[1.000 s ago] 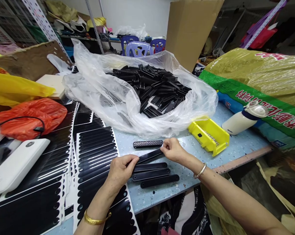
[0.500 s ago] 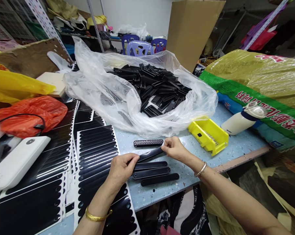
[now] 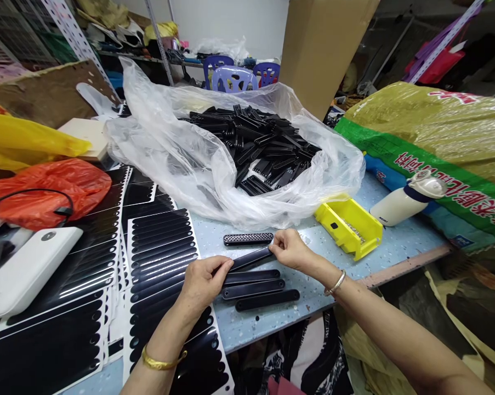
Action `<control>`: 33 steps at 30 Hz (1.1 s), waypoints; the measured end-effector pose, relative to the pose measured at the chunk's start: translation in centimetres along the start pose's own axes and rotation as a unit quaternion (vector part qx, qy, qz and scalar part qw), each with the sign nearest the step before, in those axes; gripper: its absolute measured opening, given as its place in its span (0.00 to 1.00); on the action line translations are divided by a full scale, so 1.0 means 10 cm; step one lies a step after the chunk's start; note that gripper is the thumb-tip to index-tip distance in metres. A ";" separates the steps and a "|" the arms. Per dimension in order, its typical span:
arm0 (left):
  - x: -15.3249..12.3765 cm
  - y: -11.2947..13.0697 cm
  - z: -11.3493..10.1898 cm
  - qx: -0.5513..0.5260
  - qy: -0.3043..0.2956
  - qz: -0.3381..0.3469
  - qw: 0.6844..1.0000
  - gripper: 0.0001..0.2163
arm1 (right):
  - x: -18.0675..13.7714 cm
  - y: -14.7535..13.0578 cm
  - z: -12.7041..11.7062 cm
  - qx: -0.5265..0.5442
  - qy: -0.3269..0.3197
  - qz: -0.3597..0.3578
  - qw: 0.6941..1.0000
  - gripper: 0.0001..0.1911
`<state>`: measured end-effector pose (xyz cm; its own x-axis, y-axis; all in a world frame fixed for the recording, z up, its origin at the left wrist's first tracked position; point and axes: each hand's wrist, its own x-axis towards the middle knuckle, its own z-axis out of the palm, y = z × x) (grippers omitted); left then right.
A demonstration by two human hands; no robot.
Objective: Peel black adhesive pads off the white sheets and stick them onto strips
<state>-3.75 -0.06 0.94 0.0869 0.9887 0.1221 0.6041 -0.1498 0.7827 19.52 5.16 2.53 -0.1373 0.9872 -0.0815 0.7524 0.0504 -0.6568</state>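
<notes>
My left hand (image 3: pixel 204 280) and my right hand (image 3: pixel 289 249) pinch the two ends of one long black plastic strip (image 3: pixel 251 258), held just above the pale blue table (image 3: pixel 272 318). Three finished black strips (image 3: pixel 257 289) lie side by side right under it. A perforated black strip (image 3: pixel 248 238) lies just beyond it. Sheets of black oval stickers (image 3: pixel 160 241) lie under and left of my left wrist. Each wrist wears a bangle.
A clear plastic bag (image 3: pixel 181 159) heaped with black strips (image 3: pixel 259 145) fills the table's middle. A yellow bin (image 3: pixel 350 227) and a white bottle (image 3: pixel 407 200) sit at right by big printed sacks (image 3: pixel 436 137). A white power bank (image 3: pixel 25 271) and orange bag (image 3: pixel 50 192) lie left.
Both hands hold the strip in nearly the same place; only the view has shifted slightly.
</notes>
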 end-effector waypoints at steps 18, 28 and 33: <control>-0.01 0.00 -0.01 0.000 -0.012 0.003 1.000 0.11 | 0.01 0.00 -0.04 -0.065 -0.033 0.000 0.997 0.14; 0.00 0.01 -0.02 0.000 -0.020 0.010 1.000 0.11 | 0.03 0.01 -0.06 -0.042 -0.039 -0.004 0.998 0.13; 0.00 0.02 -0.03 0.001 -0.019 0.010 1.000 0.11 | 0.04 0.01 -0.07 -0.047 -0.035 -0.014 0.998 0.13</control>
<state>-3.85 -0.09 1.23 0.1290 0.9850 0.1148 0.6039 -0.1698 0.7788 20.02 5.62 2.94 -0.2015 0.9724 -0.1176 0.8043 0.0957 -0.5865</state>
